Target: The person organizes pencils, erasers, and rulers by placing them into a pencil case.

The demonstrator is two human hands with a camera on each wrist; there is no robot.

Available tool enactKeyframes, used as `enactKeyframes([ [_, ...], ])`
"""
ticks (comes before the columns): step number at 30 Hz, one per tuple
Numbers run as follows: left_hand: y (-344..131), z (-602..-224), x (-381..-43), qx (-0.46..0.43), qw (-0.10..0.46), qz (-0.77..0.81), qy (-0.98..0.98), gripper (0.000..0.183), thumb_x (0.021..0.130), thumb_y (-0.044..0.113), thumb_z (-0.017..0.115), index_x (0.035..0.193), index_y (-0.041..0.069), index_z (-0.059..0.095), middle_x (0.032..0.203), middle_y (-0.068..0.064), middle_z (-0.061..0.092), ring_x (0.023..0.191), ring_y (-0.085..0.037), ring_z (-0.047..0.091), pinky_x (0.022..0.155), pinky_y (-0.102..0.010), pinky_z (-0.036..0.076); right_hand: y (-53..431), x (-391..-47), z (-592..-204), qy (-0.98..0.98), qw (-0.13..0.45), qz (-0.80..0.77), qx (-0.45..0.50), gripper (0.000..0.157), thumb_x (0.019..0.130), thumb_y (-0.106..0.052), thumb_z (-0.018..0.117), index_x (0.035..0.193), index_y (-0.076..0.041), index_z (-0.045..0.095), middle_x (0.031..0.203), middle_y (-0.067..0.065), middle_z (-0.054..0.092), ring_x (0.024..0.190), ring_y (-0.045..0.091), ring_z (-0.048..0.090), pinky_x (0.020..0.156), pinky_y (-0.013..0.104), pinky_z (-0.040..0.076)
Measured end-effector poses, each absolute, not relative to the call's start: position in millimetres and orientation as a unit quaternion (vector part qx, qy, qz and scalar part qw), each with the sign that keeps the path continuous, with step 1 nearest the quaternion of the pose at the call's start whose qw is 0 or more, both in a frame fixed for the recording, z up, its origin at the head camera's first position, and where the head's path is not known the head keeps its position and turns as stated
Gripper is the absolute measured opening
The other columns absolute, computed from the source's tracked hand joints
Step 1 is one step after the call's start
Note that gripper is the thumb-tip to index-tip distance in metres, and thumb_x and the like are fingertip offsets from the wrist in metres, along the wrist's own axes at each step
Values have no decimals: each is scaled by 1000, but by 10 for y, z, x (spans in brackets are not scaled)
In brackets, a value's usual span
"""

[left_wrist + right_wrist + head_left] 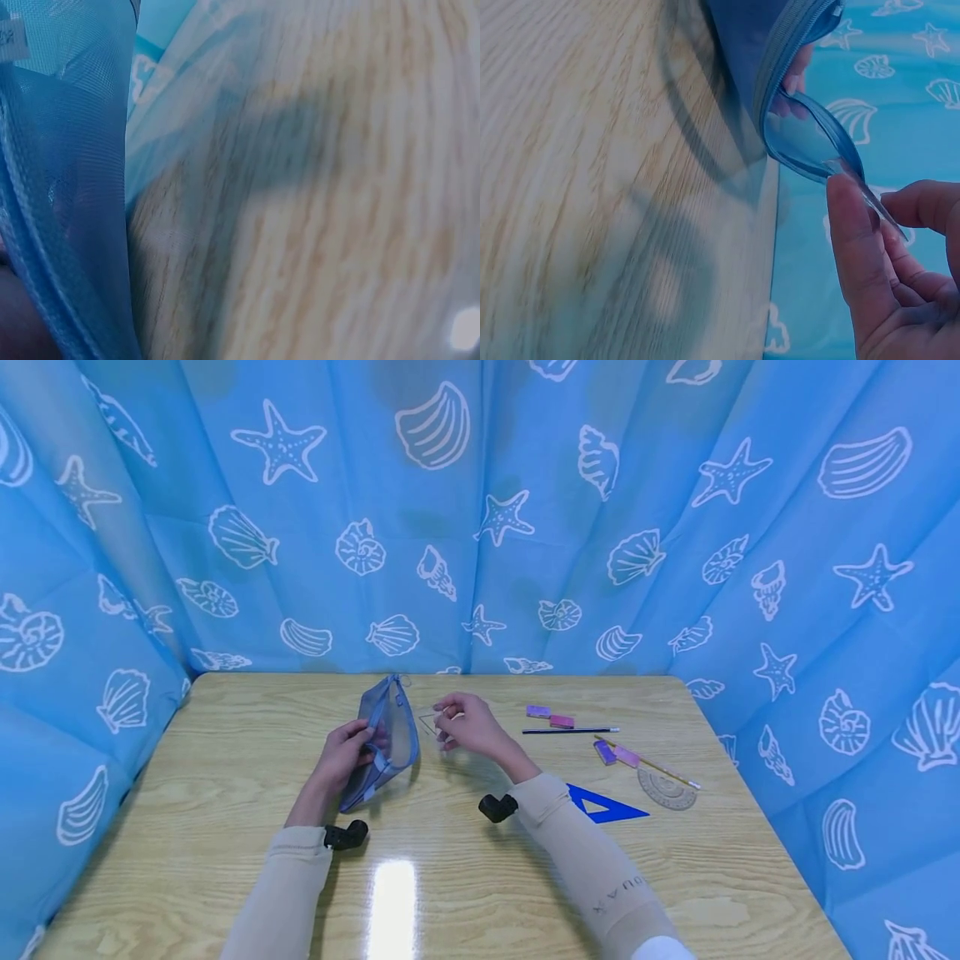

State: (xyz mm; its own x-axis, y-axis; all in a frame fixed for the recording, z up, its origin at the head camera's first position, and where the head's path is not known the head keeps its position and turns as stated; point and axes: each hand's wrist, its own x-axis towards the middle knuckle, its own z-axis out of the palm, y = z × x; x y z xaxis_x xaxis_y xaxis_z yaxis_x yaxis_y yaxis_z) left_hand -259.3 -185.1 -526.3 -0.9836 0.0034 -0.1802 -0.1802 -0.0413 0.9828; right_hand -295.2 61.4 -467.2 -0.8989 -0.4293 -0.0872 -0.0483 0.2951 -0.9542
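A blue mesh zip pouch (pixel 403 735) stands tilted above the table, its zipped mouth spread apart. My left hand (pixel 341 758) grips its left side, fingers partly inside the mouth. Seen from the right wrist, the pouch's zipper edge (pixel 771 97) curves around the opening, with left fingertips showing through. Just right of the pouch, my right hand (pixel 468 727) pinches a thin clear set square (pixel 426 722) between thumb and fingers. In the right wrist view the clear set square (pixel 883 210) points its far end at the pouch's mouth; whether it touches is unclear.
To the right lie a purple eraser (pixel 537 712), a pink eraser (pixel 562 722), a black pencil (pixel 568 731), another purple eraser (pixel 604 752), a yellow pencil (pixel 675 774), a clear protractor (pixel 666 790) and a blue set square (pixel 621 811). A blue curtain (pixel 480 585) surrounds the wooden table.
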Motion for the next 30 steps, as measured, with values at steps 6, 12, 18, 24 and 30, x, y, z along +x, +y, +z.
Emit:
enactKeyframes([
  [6, -1838, -5227, -2584, -70, 63, 733, 674, 35, 109, 11, 42, 137, -9, 48, 99, 8, 69, 84, -1, 68, 66, -17, 54, 510, -2955, -4631, 793, 164, -564, -162, 31, 103, -6, 56, 130, 10, 57, 97, 20, 63, 81, 32, 71, 74, 48, 62],
  [12, -1838, -5233, -2577, -67, 64, 748, 657, 36, 109, 11, 43, 138, -10, 47, 94, 11, 69, 83, -1, 69, 66, -16, 53, 444, -2941, -4600, 800, 159, -556, -163, 30, 103, -5, 55, 129, 10, 57, 92, 13, 61, 81, 36, 71, 72, 48, 62],
  [18, -1847, -5253, -2556, -75, 60, 760, 642, 36, 110, 11, 42, 139, -9, 45, 93, 11, 70, 81, -3, 71, 68, -17, 55, 370, -2923, -4580, 804, 156, -550, -163, 31, 101, -4, 55, 128, 11, 57, 97, 22, 63, 85, 44, 71, 71, 47, 62],
  [24, -1841, -5254, -2543, -76, 60, 769, 632, 36, 110, 12, 43, 140, -8, 44, 95, 11, 70, 81, -3, 71, 69, -17, 55, 313, -2913, -4575, 809, 147, -548, -156, 30, 100, -3, 54, 125, 11, 57, 96, 25, 64, 88, 50, 69, 71, 50, 61],
  [30, -1831, -5251, -2540, -81, 62, 773, 626, 37, 110, 12, 43, 141, -7, 45, 96, 11, 70, 82, -3, 70, 69, -17, 54, 258, -2926, -4594, 818, 134, -540, -146, 28, 99, -3, 53, 123, 11, 58, 93, 28, 65, 82, 43, 71, 68, 45, 62],
])
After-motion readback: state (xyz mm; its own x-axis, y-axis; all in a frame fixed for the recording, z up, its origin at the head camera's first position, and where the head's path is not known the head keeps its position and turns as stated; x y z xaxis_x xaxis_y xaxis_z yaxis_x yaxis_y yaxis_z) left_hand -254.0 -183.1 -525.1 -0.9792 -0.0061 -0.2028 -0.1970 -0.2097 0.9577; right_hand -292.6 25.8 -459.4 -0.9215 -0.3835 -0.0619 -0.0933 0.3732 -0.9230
